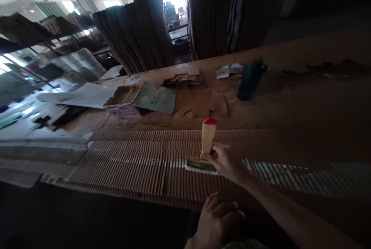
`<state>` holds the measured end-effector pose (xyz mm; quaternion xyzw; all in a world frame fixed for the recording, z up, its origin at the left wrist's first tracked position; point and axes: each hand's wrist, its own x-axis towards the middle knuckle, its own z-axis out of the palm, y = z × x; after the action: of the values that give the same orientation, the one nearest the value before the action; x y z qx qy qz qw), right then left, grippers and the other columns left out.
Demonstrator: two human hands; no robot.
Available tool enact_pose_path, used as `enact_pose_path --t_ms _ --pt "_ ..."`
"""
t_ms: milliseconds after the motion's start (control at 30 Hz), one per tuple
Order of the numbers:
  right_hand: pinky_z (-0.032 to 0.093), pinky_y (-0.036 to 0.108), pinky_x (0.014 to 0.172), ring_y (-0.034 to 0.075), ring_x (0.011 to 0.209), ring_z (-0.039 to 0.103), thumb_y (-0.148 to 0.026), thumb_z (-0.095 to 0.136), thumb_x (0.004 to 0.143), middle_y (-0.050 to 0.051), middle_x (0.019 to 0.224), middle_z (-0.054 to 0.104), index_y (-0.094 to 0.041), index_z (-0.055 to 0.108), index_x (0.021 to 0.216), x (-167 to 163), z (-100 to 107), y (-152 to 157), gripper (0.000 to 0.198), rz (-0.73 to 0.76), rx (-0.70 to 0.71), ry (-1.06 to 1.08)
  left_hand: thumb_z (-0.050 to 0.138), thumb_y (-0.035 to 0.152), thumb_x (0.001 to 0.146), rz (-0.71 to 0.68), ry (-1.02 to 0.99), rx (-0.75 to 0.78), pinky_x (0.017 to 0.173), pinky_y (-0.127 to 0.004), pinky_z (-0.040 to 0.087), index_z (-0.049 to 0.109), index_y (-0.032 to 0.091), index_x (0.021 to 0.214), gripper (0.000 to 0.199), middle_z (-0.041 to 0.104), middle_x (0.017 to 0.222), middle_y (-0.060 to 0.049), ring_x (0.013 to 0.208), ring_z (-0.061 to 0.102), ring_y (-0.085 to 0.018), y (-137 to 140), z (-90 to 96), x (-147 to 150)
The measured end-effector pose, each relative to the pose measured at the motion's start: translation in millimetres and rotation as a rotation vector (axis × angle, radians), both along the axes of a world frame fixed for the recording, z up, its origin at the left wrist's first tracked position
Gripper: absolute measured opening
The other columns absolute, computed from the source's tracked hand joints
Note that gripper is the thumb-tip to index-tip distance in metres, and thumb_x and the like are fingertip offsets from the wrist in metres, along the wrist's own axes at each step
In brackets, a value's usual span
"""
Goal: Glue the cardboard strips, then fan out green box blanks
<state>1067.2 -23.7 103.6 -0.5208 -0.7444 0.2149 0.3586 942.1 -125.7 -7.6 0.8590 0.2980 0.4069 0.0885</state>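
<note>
My right hand (228,164) is closed round the base of a brush (208,137) with a pale handle and a red tip. The brush head lies flat on a long row of narrow brown cardboard strips (139,171), set side by side. Wet white streaks, which look like glue, run across the strips on both sides of the brush. Below it, at the front edge of the strips, my left hand (217,218) is curled into a loose fist, with nothing visible in it.
Behind the strips stand an open box (124,96) with a raised greenish flap and a dark green jug-like container (251,81). Cardboard scraps (185,74) lie at the table's back. Tall dark stacks (139,33) rise beyond the table, and loaded shelves (52,36) stand left.
</note>
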Motion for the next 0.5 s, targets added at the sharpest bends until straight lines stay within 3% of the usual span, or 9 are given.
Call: enact_pose_path --t_ms 67,133,367,500 --pt "0.048 0.023 0.061 0.017 0.069 0.069 -0.043 0.049 0.090 0.003 0.074 0.074 -0.021 0.067 0.076 -7.8 -8.2 1.4 0.031 0.017 -0.003 -0.022 0.050 0.033 0.095 0.005 0.047 -0.045 0.092 -0.029 0.050 0.069 0.027 0.093 0.021 0.075 0.089 0.001 0.091 0.068 -0.013 -3.1 -5.9 0.0" --pt "0.047 0.025 0.060 0.019 0.066 0.069 -0.048 0.048 0.088 0.006 0.070 0.073 -0.021 0.066 0.071 6.7 -16.8 2.0 0.037 -0.032 -0.010 -0.046 0.053 0.032 0.093 0.010 0.071 -0.079 0.093 -0.030 0.050 0.070 0.027 0.093 0.018 0.075 0.089 0.001 0.089 0.068 -0.013 -5.2 -7.2 1.3" --pt "0.047 0.030 0.050 0.023 0.055 0.068 -0.061 0.046 0.082 0.008 0.061 0.073 -0.021 0.067 0.070 119.2 -24.1 -12.5 0.047 -0.313 -0.044 -0.057 0.050 0.029 0.092 0.096 -0.107 -0.092 0.100 -0.032 0.047 0.069 0.027 0.089 0.020 0.075 0.086 0.003 0.090 0.069 -0.012 -8.7 6.0 10.1" --pt "0.048 0.030 0.053 0.023 0.058 0.069 -0.060 0.049 0.082 0.007 0.064 0.074 -0.020 0.069 0.075 118.6 -15.3 -23.0 0.045 -0.276 -0.065 -0.045 0.050 0.032 0.094 0.096 -0.088 -0.015 0.105 -0.032 0.043 0.070 0.029 0.086 0.021 0.075 0.084 0.006 0.091 0.068 -0.011 -14.0 2.1 16.4"
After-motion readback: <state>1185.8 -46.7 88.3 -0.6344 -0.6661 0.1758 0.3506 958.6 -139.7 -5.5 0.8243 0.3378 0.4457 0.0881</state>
